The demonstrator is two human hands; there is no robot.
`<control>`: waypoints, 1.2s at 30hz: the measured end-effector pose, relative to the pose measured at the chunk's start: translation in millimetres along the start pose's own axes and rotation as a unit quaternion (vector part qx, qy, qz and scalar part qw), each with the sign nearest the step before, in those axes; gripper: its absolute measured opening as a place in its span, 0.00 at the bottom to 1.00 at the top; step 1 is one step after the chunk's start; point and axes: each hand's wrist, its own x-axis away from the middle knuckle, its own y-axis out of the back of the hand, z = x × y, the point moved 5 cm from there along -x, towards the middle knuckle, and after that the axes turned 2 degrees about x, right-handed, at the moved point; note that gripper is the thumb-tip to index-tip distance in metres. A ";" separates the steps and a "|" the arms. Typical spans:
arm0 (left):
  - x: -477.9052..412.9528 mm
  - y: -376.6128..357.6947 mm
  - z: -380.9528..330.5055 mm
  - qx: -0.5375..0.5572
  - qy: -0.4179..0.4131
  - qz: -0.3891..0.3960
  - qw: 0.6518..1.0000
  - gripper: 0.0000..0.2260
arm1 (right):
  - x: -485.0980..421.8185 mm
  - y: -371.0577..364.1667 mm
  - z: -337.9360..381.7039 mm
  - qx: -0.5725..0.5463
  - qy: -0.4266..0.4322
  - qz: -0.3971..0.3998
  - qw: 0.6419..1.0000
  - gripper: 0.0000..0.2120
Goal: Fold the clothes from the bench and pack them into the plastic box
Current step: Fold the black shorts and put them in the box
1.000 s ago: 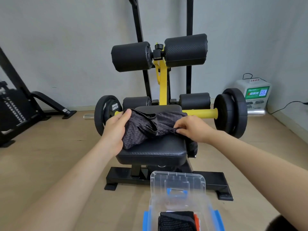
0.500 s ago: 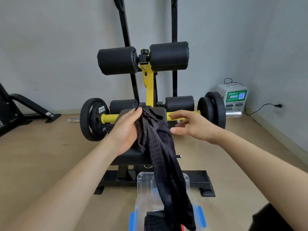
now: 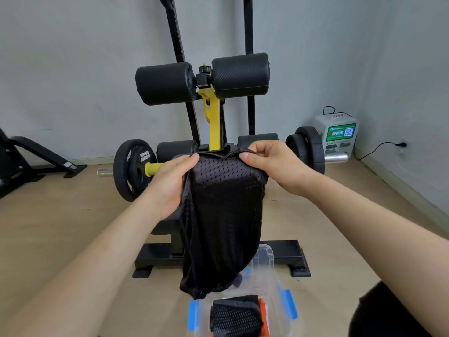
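A black mesh garment hangs in the air in front of the bench, held up by its top edge. My left hand grips its upper left corner. Its upper right corner is pinched by my right hand. The cloth hangs down over the black bench seat and hides most of it. Below, on the floor, stands the clear plastic box with blue clips. A folded black mesh piece with an orange edge lies inside it.
The bench's black roller pads and yellow post rise behind the garment. Weight plates sit on a bar at both sides. A white charging unit stands by the right wall. Another machine's black frame is at far left.
The garment was lifted off the bench seat by my left hand. My right hand let go, then took the top edge again, and the cloth now hangs spread between both hands.
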 end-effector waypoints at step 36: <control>29.6 33.9 5.9 -0.383 -0.141 -0.127 0.904 0.00 | 3.9 -54.1 1.6 -0.066 -0.036 0.004 0.997 0.05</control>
